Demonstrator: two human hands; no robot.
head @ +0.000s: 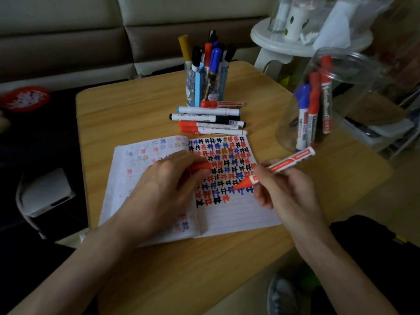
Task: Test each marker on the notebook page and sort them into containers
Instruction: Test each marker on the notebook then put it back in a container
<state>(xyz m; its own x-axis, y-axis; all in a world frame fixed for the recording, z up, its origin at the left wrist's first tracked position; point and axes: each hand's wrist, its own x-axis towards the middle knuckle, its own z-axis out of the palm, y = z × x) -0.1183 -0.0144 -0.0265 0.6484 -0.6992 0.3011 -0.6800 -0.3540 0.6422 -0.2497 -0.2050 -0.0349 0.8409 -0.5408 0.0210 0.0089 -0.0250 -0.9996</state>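
When looking from 6 o'clock outward, first a wooden table [204,269], with two forearms reaching over its near edge. Beyond, at the centre, an open notebook [238,219], right page filled with rows of red, blue, black and a few yellow test marks. Laid on the left page, at 9 o'clock of the notebook, the left hand [163,189], fingers curled around a red cap [201,167]. At 3 o'clock, the right hand [284,189], pinching an uncapped red marker [281,165], tip down at the lowest rows of marks, back end tilted toward 2 o'clock. Cannot tell if tip touches paper. Further, at 12 o'clock of the notebook, five capped markers [209,119] lying side by side. Just behind them, a blue pen holder [205,87] full of upright markers in yellow, black, red and blue. At 2 o'clock, near the table edge, a clear jar [341,92] holding red and blue markers. Farthest, at 1 o'clock, a white stool [272,39], blurred.
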